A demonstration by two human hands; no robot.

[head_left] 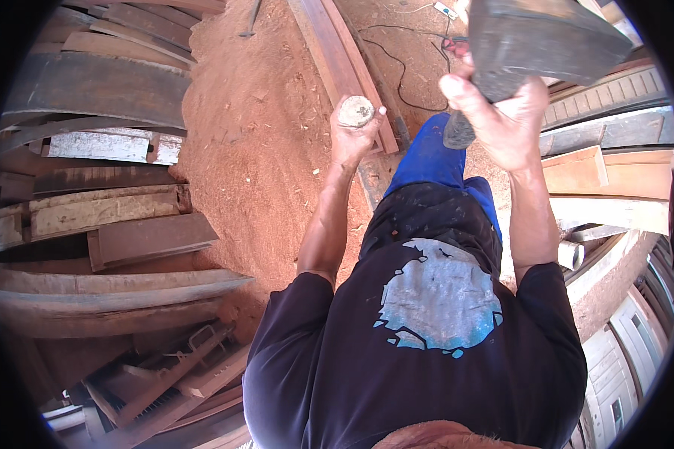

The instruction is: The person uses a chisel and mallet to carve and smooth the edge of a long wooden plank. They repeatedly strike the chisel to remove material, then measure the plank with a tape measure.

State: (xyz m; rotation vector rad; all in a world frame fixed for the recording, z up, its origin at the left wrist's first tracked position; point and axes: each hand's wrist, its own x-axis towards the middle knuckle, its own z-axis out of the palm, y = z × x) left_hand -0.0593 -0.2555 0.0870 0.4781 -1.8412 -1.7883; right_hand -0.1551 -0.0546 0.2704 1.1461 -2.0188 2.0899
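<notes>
My left hand (356, 141) is wrapped round an upright wooden handle (356, 111). Only its pale, worn round end shows from above; whatever lies below the fist is hidden. Beneath that hand runs a long reddish-brown board (337, 63), reaching away from my legs. Up at the right, my right hand (513, 123) grips a dark mallet by its handle (459, 132). The mallet's broad, blocky head (543, 37) is raised, tilted and apart from the handle in my left hand.
Reddish sawdust (240, 157) covers the ground at the left. Stacked timber (120, 209) lines the left side, and more boards (614, 176) lie at the right. A black cable (401, 63) trails near a white power strip (445, 10). A thin tool (252, 19) lies far off.
</notes>
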